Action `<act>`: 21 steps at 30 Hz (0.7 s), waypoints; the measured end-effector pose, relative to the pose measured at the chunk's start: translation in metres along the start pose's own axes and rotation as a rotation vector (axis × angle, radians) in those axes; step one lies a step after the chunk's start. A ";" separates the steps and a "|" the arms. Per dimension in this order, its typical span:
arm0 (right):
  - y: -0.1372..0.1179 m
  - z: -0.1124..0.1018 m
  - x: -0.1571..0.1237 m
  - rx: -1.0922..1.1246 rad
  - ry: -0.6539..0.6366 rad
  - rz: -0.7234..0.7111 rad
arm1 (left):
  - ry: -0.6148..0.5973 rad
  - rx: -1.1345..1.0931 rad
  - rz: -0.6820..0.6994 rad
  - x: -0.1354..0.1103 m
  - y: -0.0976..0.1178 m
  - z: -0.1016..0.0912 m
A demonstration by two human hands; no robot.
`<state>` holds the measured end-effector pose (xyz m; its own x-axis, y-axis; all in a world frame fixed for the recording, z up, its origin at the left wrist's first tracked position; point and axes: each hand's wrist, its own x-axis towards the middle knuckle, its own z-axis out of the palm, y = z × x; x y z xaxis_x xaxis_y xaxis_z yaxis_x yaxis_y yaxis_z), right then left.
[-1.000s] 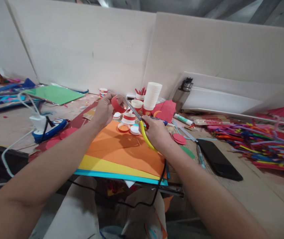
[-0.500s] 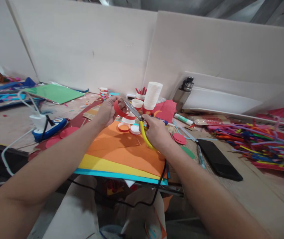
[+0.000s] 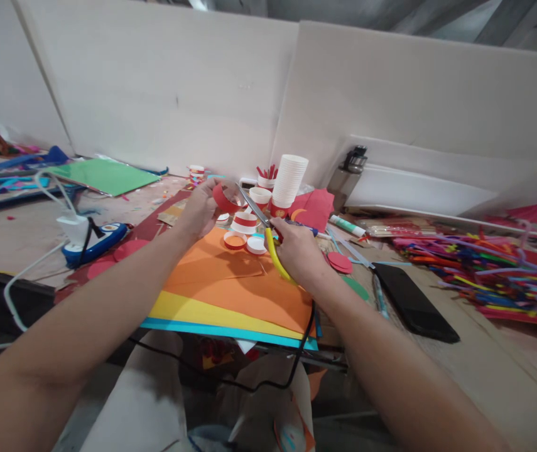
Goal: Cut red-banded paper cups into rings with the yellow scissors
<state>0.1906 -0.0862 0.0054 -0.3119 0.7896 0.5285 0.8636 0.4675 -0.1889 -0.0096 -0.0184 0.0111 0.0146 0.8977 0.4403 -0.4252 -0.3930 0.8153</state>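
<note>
My left hand (image 3: 200, 210) is closed on a red paper ring (image 3: 225, 197), held up above the table. My right hand (image 3: 296, 250) grips yellow-handled scissors (image 3: 268, 235), whose blades point up and left and meet the ring's edge. Under both hands lies a stack of orange, yellow and blue paper sheets (image 3: 230, 295). Cut cup rings and white discs (image 3: 244, 238) rest on the orange sheet between my hands.
A stack of white paper cups (image 3: 289, 179) and red-banded cups stand behind. A black phone (image 3: 412, 301) and a glue stick (image 3: 346, 225) lie to the right, then a heap of coloured pipe cleaners (image 3: 494, 270). At left are a green sheet (image 3: 103, 176), a blue glue gun (image 3: 92, 243) and white cables.
The left hand has turned the red ring a little against the blades. The right hand and scissors stay nearly in place.
</note>
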 end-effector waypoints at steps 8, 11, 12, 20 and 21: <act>-0.001 0.001 0.000 0.011 -0.019 0.001 | -0.015 0.008 0.032 -0.001 -0.002 -0.002; -0.001 0.000 0.000 -0.019 -0.026 0.015 | -0.057 -0.016 0.009 -0.003 -0.005 -0.002; -0.001 0.000 0.000 -0.027 -0.028 0.015 | -0.060 -0.024 0.008 -0.003 -0.005 -0.002; -0.003 -0.001 -0.001 -0.081 -0.046 0.000 | -0.028 -0.002 -0.044 -0.001 -0.006 -0.004; -0.003 -0.001 -0.001 -0.084 -0.045 0.000 | -0.025 0.000 -0.052 0.000 -0.006 -0.004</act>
<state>0.1886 -0.0888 0.0067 -0.3273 0.8077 0.4905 0.8933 0.4336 -0.1179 -0.0109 -0.0152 0.0044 0.0594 0.9115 0.4070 -0.4237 -0.3462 0.8370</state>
